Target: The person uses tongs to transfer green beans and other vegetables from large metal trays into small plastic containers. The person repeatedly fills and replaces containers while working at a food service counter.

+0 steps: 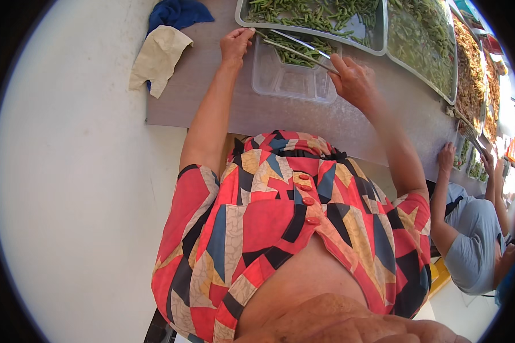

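Observation:
My right hand (354, 81) grips a pair of metal tongs (302, 55), their arms spread and pointing left. Below the tongs is a clear plastic container (294, 92) with compartments. Cut green beans (300, 53) lie in its far compartment, while the near compartments hold nothing. My left hand (237, 46) is at the container's far left corner, thumb and finger pinched close to the tong tips. Whether it pinches a bean piece, a tong tip or nothing cannot be made out. Just beyond is a large metal tray (309, 29) of cut green beans.
To the right are a second tray (420, 73) of pale green food and trays of orange-brown food (470, 68). A beige cloth (161, 58) and a blue cloth (176, 15) lie at the metal table's (176, 107) left end. A co-worker's hand (447, 155) rests at the right.

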